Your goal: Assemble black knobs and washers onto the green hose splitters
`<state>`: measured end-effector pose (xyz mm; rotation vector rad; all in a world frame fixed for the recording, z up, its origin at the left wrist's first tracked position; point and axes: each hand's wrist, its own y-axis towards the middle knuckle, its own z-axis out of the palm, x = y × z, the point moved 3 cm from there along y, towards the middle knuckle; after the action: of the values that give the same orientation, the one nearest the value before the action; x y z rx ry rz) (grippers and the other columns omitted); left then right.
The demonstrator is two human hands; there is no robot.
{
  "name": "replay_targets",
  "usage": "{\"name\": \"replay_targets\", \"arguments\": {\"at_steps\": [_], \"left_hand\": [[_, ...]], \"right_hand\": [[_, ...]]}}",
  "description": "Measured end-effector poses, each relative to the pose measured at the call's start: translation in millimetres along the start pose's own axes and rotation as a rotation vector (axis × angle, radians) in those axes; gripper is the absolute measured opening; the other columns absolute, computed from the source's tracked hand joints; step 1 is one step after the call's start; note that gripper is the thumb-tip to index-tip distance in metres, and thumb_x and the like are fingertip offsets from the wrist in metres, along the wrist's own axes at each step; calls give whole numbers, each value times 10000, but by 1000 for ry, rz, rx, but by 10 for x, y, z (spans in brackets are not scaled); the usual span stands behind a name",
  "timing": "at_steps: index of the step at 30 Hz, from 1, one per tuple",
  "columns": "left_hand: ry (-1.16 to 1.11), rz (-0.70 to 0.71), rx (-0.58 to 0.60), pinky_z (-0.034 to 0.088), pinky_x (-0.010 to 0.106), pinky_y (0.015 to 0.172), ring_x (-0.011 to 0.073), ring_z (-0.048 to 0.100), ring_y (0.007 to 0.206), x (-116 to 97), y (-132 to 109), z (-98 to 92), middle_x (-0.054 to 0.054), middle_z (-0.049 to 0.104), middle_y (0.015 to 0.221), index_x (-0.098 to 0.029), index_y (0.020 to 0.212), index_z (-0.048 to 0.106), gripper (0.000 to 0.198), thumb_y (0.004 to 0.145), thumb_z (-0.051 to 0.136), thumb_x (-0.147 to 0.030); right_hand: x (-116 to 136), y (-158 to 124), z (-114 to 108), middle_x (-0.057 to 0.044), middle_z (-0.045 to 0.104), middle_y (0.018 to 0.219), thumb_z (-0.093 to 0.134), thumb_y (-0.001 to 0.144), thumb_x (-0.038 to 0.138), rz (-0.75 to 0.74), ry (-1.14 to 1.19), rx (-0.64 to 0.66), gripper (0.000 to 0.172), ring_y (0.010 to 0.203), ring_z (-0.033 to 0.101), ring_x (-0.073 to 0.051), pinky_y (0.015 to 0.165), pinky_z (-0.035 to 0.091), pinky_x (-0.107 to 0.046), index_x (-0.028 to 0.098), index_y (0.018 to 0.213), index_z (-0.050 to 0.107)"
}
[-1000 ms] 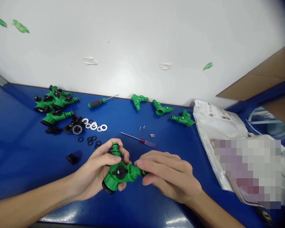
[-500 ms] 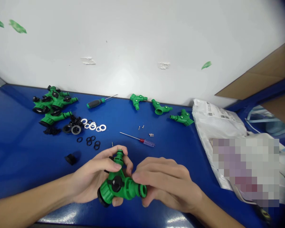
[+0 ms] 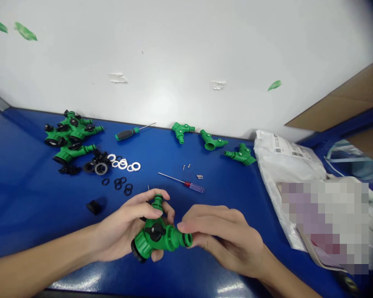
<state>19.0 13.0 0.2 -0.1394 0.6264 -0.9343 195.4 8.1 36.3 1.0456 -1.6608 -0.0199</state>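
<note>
Far to the left of the green three-way hose splitter [image 3: 157,236], a heap of assembled splitters [image 3: 70,136] with black knobs lies on the blue table [image 3: 25,207]. Nearer the splitter's left side sits a black plastic piece [image 3: 94,207]. Up and left of it are a grey washer [image 3: 101,168], black O-rings [image 3: 121,186] and white washers [image 3: 122,164]. The left hand [image 3: 124,227] is curled closed around the splitter's upper stem and body, firmly holding it just above the table. Beyond the splitter lies a green-handled screwdriver [image 3: 127,133], with a small red-shafted screwdriver [image 3: 194,187] and loose screws [image 3: 186,166] up and to its right. Three knobless splitter bodies [image 3: 180,132] [image 3: 211,142] [image 3: 240,155] line the far edge. The right hand [image 3: 226,240], only partly closed, pinches the splitter's right outlet between fingers and thumb. Further right of the splitter lies a white plastic mailer [image 3: 286,165], partly covered by a pixelated patch.
</note>
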Motion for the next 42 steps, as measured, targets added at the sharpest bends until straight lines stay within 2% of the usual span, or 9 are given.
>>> {"name": "replay_targets", "arguments": {"at_steps": [7,13,16,19,23,28,32,37,42], "left_hand": [[199,160,-126,552,257,514,139,616,650,-40,-15,-1,7,599,875,-216,1028,526,201,856,592,-137],[243,222,-121,562,261,518,132,598,663,-37,-13,-3,1,571,885,-228,1036,517,209,865,622,-171],[319,256,-136,574,275,538,129,596,684,-20,-24,-26,-3,556,919,-246,1058,499,204,897,619,-212],[452,349,-158,604,324,631,153,602,804,-11,-47,-61,-1,539,1008,-287,1098,477,219,930,618,-287],[609,454,-217,578,329,776,173,574,970,-28,-69,-85,15,532,1145,-319,1169,447,262,952,595,-329],[698,512,-182,542,305,820,169,578,1001,-75,-74,-36,32,519,1243,-302,1164,443,298,931,629,-303],[708,474,-116,544,339,841,169,577,988,-45,-72,-43,37,492,1298,-333,1222,421,341,942,611,-287],[753,535,-114,514,320,869,194,557,1070,-41,-71,-85,65,516,1314,-310,1228,451,350,932,624,-240],[801,527,-147,485,295,904,186,542,1115,-60,-50,-110,51,540,1269,-314,1222,439,360,927,634,-243]], "right_hand": [[10,7,-42,-88,696,873,645,884,95,55,-117,4,239,739,644,-146,636,556,-264,130,1120,640],[-32,20,-105,-84,723,886,608,956,203,91,-127,37,175,802,680,-134,701,572,-233,140,1109,664],[-62,8,-107,-75,733,900,638,937,191,129,-120,43,173,785,683,-128,714,570,-232,141,1101,664],[-116,-14,-107,-61,740,930,681,894,150,231,-79,-21,216,768,681,-123,714,580,-240,170,1109,669],[-216,-38,-86,-33,715,865,715,848,158,412,140,-153,267,711,668,-115,649,588,-239,187,1109,664],[-348,-43,-64,-6,688,696,747,834,232,631,400,-252,158,579,654,-103,553,573,-221,151,957,689],[-403,-37,-95,-3,690,659,803,783,251,685,496,-333,183,550,655,-101,538,564,-215,141,900,716],[-436,-32,-78,8,683,634,867,695,288,772,620,-430,279,514,637,-108,488,543,-222,151,863,691],[-467,-53,-74,7,678,588,882,664,318,765,495,-469,290,496,615,-109,491,533,-227,150,768,671]]}}
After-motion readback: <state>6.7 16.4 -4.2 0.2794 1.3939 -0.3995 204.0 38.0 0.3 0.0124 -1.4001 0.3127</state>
